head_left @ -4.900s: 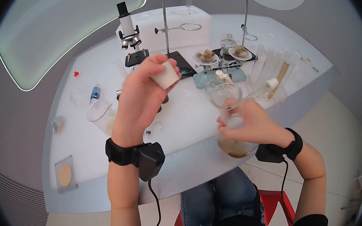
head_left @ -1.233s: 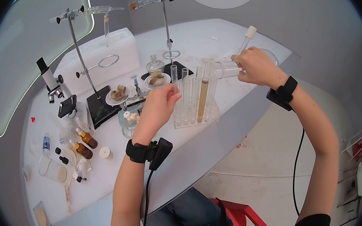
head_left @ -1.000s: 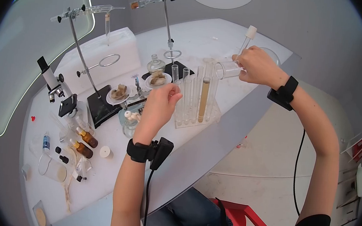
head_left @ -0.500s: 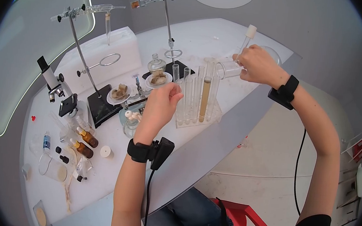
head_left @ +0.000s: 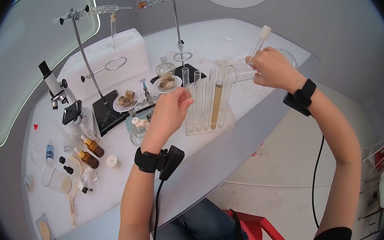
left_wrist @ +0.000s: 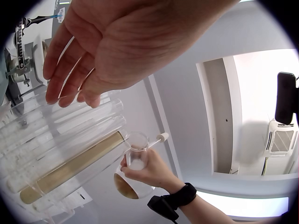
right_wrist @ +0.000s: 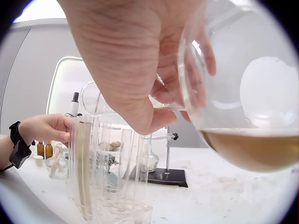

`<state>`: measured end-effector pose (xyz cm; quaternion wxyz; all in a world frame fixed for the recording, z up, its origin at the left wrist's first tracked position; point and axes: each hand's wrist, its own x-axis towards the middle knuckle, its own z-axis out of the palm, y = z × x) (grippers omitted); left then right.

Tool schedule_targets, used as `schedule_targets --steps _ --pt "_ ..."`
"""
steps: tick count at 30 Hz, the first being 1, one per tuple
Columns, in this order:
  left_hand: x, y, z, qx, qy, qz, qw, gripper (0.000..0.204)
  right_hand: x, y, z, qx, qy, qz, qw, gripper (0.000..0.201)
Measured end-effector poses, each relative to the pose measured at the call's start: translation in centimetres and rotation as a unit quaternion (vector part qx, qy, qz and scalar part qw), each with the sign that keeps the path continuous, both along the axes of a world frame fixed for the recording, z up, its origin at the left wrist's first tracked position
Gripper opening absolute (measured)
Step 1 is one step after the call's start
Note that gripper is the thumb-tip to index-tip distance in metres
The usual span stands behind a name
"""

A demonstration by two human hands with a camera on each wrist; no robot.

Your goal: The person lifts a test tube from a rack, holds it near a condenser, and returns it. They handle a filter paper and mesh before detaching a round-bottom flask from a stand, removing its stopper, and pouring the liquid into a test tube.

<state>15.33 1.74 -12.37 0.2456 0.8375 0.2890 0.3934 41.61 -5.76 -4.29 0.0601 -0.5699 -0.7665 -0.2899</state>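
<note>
My right hand (head_left: 273, 67) grips a round glass flask (head_left: 242, 72) by its neck, tipped onto its side with the mouth facing the test tubes. Brown liquid lies along the low side of the flask's bulb (right_wrist: 252, 144), and a white cap (head_left: 264, 32) tops its side arm. A clear rack (head_left: 209, 132) holds several upright test tubes; one test tube (head_left: 216, 106) is nearly full of cloudy tan liquid. My left hand (head_left: 169, 111) pinches an outer glass test tube (head_left: 190, 120) near its top with thumb and fingers. The flask mouth is close beside the tube tops.
A balance with two loaded white pans (head_left: 127, 100), a stoppered glass bottle (head_left: 138, 133) and two amber dropper bottles (head_left: 87, 158) stand left of the rack. A white stopper (head_left: 113, 161) lies on the table. Ring stands (head_left: 79, 46) and a microscope (head_left: 52, 81) are farther back.
Since about five seconds ago, the white stopper has left my left hand for the table, and that hand went to the tubes. The flask moved right and tipped over. The last second looks still.
</note>
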Motion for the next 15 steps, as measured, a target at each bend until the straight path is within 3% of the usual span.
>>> schedule_targets --steps 15 --pt "-0.05 0.35 -0.25 0.009 0.023 -0.004 1.000 0.013 0.23 0.27 -0.10 0.005 -0.005 0.007 1.000 0.015"
